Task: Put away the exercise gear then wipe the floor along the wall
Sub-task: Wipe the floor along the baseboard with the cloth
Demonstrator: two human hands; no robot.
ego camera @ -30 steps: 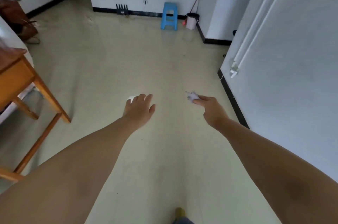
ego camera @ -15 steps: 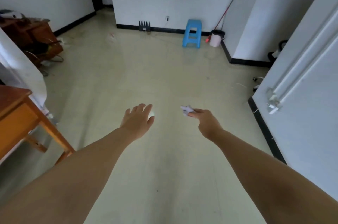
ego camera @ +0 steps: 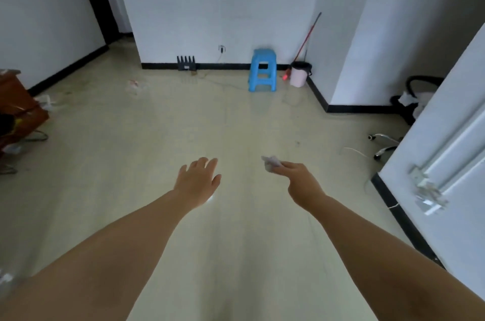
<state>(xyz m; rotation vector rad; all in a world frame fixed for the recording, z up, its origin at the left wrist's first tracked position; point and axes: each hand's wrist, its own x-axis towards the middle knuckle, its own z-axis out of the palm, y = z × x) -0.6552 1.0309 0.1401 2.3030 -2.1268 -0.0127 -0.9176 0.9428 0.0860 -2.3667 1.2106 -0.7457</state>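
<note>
Both my arms reach forward over the pale floor (ego camera: 157, 137). My right hand (ego camera: 301, 181) pinches a small crumpled grey-white wipe (ego camera: 271, 162) between thumb and fingers. My left hand (ego camera: 198, 180) hangs flat, palm down, fingers apart, holding nothing. A black rack-like piece with upright prongs (ego camera: 186, 63) stands against the far wall's black baseboard. A mop with a red handle (ego camera: 305, 41) leans in the far corner beside a pink bucket (ego camera: 299, 74).
A blue plastic stool (ego camera: 262, 70) stands by the far wall. A brown cabinet (ego camera: 15, 108) with cables is at the left. A white door (ego camera: 446, 153) juts in at the right, a chair base (ego camera: 384, 143) and dark bags behind it. Litter (ego camera: 135, 84) lies on the floor.
The view has moved forward and tilted up, so the far wall and stool look nearer and the orange wooden table has left the frame. Both hands keep their pose; the right still pinches the wipe.
</note>
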